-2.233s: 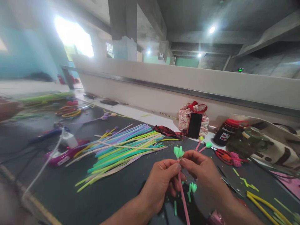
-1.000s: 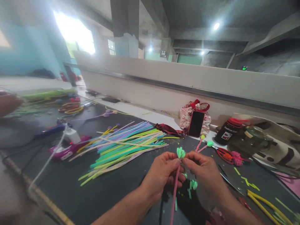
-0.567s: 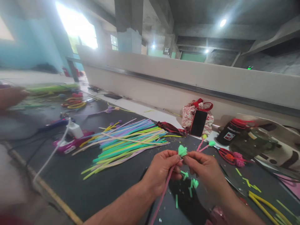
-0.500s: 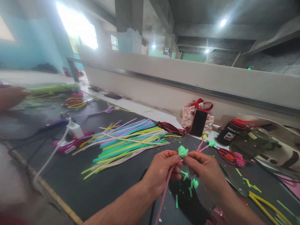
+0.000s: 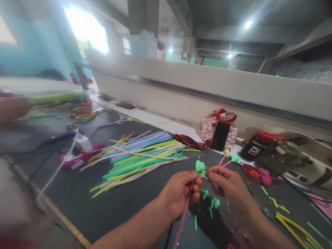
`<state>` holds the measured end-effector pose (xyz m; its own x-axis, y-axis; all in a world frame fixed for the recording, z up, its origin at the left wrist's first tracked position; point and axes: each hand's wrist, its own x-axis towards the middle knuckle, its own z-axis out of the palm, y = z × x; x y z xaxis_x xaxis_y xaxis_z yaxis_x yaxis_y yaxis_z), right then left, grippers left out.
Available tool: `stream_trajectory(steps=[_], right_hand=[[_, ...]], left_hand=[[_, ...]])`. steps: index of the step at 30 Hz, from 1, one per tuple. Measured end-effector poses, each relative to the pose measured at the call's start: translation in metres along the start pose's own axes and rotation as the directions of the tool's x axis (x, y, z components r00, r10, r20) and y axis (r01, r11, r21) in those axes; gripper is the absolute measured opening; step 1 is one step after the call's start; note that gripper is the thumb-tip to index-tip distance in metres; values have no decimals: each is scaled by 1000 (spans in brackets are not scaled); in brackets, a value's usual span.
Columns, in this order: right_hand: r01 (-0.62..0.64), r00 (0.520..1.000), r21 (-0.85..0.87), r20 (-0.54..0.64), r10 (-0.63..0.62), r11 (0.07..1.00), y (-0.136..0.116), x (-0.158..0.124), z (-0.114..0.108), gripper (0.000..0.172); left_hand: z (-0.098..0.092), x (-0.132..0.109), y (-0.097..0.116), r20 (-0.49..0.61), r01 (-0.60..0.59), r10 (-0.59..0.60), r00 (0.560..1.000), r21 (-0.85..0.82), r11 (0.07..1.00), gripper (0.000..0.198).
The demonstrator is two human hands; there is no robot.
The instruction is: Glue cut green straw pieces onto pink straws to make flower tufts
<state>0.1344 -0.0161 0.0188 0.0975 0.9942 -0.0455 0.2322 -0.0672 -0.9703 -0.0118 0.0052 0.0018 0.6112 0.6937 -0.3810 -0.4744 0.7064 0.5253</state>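
Observation:
My left hand [image 5: 183, 190] is closed around a pink pipe cleaner [image 5: 182, 221], which runs down toward the bottom edge. At its top, just above my left thumb, sits a green pipe-cleaner flower [image 5: 200, 166]. Close to its right side is my right hand [image 5: 224, 181], thumb and fingers pinched together; whatever lies between the fingertips is hidden or too small to name. A short pink end shows between the two hands. Below them on the dark table lie green pipe-cleaner pieces [image 5: 215, 203]. Behind my right hand are pink stems with a yellow and a green bud [image 5: 234, 158].
Many pastel pipe cleaners [image 5: 145, 154] lie in a pile left of my hands. Behind stand a phone [image 5: 220, 136], a patterned bag [image 5: 207, 125] and a black bottle [image 5: 256, 147]. Red-handled pliers [image 5: 249, 173] lie at right, a purple power strip [image 5: 75, 160] at left. Another person's hand [image 5: 14, 109] is far left.
My right hand has drawn back slightly to the right from the green flower. The flower, held in my left hand, has shifted a little left and now leans upright with its strands together.

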Motion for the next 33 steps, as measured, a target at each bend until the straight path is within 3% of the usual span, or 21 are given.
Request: stream_trajectory(steps=[11, 19, 24, 29, 33], right_hand=[[-13, 993, 89, 121, 2, 996, 1, 1, 8, 36], [-37, 996, 90, 81, 29, 995, 3, 2, 8, 27], [-49, 994, 97, 101, 39, 994, 5, -4, 9, 24], [122, 992, -13, 48, -121, 992, 12, -7, 12, 20], [341, 939, -148, 14, -343, 928, 17, -5, 12, 14]], left_hand=[[1, 0, 0, -20, 3, -4, 1000, -22, 1000, 12], [2, 0, 1, -21, -28, 27, 999, -39, 999, 12], [1, 3, -1, -135, -142, 130, 982, -86, 986, 10], [2, 3, -1, -117, -159, 144, 983, -127, 979, 8], [0, 2, 1, -77, -165, 156, 985, -121, 979, 3]])
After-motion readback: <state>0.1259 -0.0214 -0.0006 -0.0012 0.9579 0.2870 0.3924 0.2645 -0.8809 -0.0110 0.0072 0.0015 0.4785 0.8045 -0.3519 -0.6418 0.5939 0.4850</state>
